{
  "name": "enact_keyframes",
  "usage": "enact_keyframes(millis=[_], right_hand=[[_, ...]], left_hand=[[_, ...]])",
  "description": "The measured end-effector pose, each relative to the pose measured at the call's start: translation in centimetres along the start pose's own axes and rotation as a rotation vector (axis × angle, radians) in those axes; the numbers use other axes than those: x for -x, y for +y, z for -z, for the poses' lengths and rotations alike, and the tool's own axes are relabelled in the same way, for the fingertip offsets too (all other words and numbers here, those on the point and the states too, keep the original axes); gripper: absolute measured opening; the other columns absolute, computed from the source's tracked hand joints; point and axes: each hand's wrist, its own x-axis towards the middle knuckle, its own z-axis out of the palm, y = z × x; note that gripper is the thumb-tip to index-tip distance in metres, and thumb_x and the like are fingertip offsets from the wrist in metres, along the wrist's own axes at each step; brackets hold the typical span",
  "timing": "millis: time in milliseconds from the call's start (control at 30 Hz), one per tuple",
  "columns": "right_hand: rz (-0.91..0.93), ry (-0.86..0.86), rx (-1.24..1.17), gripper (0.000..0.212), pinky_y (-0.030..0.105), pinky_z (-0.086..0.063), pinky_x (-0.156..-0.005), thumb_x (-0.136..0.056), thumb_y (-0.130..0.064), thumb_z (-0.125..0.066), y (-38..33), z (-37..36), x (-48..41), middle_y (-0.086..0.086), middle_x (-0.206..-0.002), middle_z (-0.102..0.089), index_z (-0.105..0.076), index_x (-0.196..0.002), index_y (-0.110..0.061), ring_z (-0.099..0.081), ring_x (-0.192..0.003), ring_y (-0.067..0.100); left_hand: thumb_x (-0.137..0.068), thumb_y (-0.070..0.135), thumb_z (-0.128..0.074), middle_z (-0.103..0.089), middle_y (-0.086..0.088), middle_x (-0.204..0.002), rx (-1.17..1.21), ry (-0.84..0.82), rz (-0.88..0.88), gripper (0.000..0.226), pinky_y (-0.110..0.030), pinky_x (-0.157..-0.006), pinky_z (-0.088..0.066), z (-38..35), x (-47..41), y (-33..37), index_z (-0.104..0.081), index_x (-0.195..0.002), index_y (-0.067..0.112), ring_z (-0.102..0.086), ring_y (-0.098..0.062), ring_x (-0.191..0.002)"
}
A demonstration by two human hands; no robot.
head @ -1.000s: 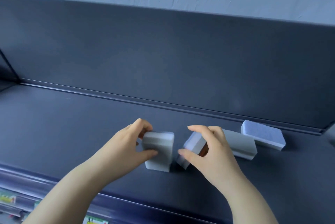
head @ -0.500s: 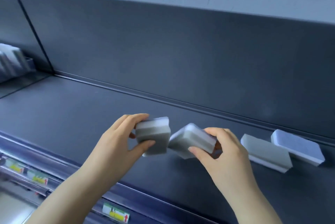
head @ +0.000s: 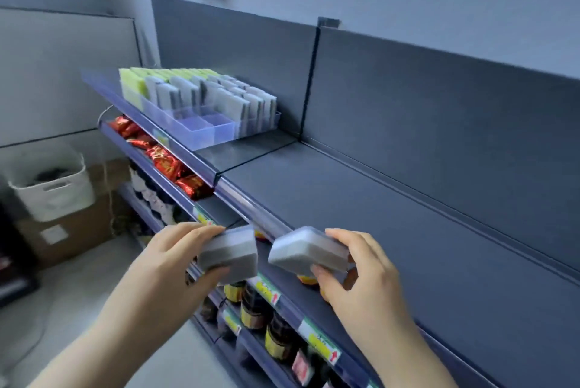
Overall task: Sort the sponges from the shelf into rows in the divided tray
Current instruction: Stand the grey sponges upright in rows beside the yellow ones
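Sponges carried in both hands at the front edge of a dark shelf point(head: 376, 215)
The left hand point(head: 175, 259) grips the left sponge point(head: 230, 254), fingers curled over its top and thumb beneath; the right hand point(head: 357, 281) grips the right sponge point(head: 309, 251), held tilted, thumb on its near side. The two grey sponges hang near each other without touching, above jars point(head: 251, 309) on the lower shelves. Farther along to the left, the clear divided tray point(head: 204, 133) sits on the shelf, holding upright rows of grey sponges point(head: 201, 92) and green sponges point(head: 133, 86). Red packets point(head: 163, 161) lie on the level beneath it
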Motion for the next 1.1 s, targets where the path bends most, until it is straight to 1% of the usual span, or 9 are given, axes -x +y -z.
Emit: enact_keyframes(millis=[133, 233, 367, 433, 533, 700, 900, 967, 1100], right_hand=[[0.042, -0.099, 0.01, 0.042, 0.013, -0.044, -0.072, -0.071, -0.022, -0.077, -3.3, -6.4, -1.4, -0.023, -0.102, -0.054, -0.059, -0.107, -0.035, -0.053, -0.09, 0.0], [0.049, -0.153, 0.006, 0.043, 0.01, -0.043, -0.076, -0.071, -0.024, -0.077, -4.6, -9.5, -2.8, -0.023, -0.102, -0.054, -0.059, -0.108, -0.035, -0.054, -0.09, 0.0], [0.014, -0.168, -0.026, 0.039, 0.017, -0.045, -0.079, -0.072, -0.027, -0.075, -5.4, -12.1, -6.0, -0.026, -0.099, -0.055, -0.058, -0.104, -0.039, -0.053, -0.092, 0.0], [0.01, -0.142, -0.043, 0.039, 0.01, -0.043, -0.075, -0.071, -0.026, -0.076, -5.5, -13.2, -8.3, -0.025, -0.098, -0.055, -0.06, -0.106, -0.034, -0.053, -0.09, -0.001], [0.016, -0.063, -0.083, 0.04, 0.005, -0.04, -0.071, -0.07, -0.021, -0.077, -5.3, -14.9, -12.5, -0.021, -0.095, -0.057, -0.062, -0.106, -0.03, -0.054, -0.086, 0.002], [0.01, 0.025, -0.179, 0.036, 0.008, -0.044, -0.072, -0.073, -0.028, -0.072, -4.7, -16.3, -21.7, -0.019, -0.096, -0.06, -0.059, -0.106, -0.036, -0.058, -0.083, 0.001], [0.0, 0.121, -0.168, 0.033, 0.002, -0.041, -0.07, -0.075, -0.028, -0.07, -4.9, -17.5, -31.3, -0.022, -0.097, -0.056, -0.059, -0.107, -0.034, -0.055, -0.087, -0.004], [-0.005, 0.134, -0.132, 0.035, 0.003, -0.042, -0.071, -0.075, -0.029, -0.069, -4.8, -18.4, -33.4, -0.02, -0.097, -0.056, -0.06, -0.108, -0.032, -0.055, -0.086, -0.003], [-0.036, 0.123, -0.08, 0.036, 0.003, -0.042, -0.072, -0.075, -0.025, -0.071, -4.9, -20.4, -35.6, -0.02, -0.098, -0.057, -0.06, -0.109, -0.03, -0.056, -0.085, -0.001]], left_hand=[[-0.068, 0.025, -0.077, -0.06, 0.004, -0.101, -0.037, 0.006, 0.13, 0.043, -0.021, -0.077, -0.044, 3.6, 1.7, -6.1, -0.066, -0.108, 0.012, -0.05, -0.009, -0.087], [-0.068, 0.026, -0.07, -0.059, 0.007, -0.104, -0.008, -0.001, 0.198, 0.047, -0.018, -0.079, -0.042, 4.8, 1.8, -8.9, -0.064, -0.112, 0.014, -0.048, -0.003, -0.086], [-0.069, 0.025, -0.067, -0.059, 0.007, -0.107, 0.03, -0.004, 0.223, 0.048, -0.014, -0.082, -0.04, 4.5, 0.2, -11.8, -0.062, -0.116, 0.015, -0.049, -0.002, -0.089], [-0.069, 0.023, -0.067, -0.058, 0.008, -0.109, 0.045, 0.013, 0.216, 0.048, -0.01, -0.087, -0.037, 4.0, -1.4, -13.5, -0.06, -0.117, 0.016, -0.051, -0.004, -0.095], [-0.07, 0.023, -0.068, -0.056, 0.017, -0.109, 0.056, 0.048, 0.181, 0.05, -0.003, -0.088, -0.035, 3.4, -5.3, -16.2, -0.057, -0.119, 0.021, -0.052, 0.002, -0.098], [-0.073, 0.017, -0.079, -0.044, 0.043, -0.111, 0.04, 0.121, 0.165, 0.051, 0.003, -0.086, -0.032, 2.9, -15.0, -20.8, -0.059, -0.119, 0.024, -0.052, 0.007, -0.095], [-0.073, 0.024, -0.069, -0.052, 0.013, -0.111, -0.039, 0.149, 0.058, 0.046, -0.004, -0.09, -0.035, 2.4, -25.0, -24.9, -0.063, -0.117, 0.015, -0.053, -0.004, -0.094], [-0.073, 0.025, -0.068, -0.054, 0.011, -0.111, -0.036, 0.129, 0.021, 0.046, -0.012, -0.088, -0.041, 2.2, -27.0, -26.3, -0.063, -0.117, 0.014, -0.054, -0.005, -0.093], [-0.074, 0.03, -0.069, -0.06, 0.009, -0.109, -0.015, 0.084, -0.009, 0.045, -0.016, -0.084, -0.042, 2.0, -30.4, -28.9, -0.064, -0.115, 0.014, -0.054, -0.005, -0.091]])
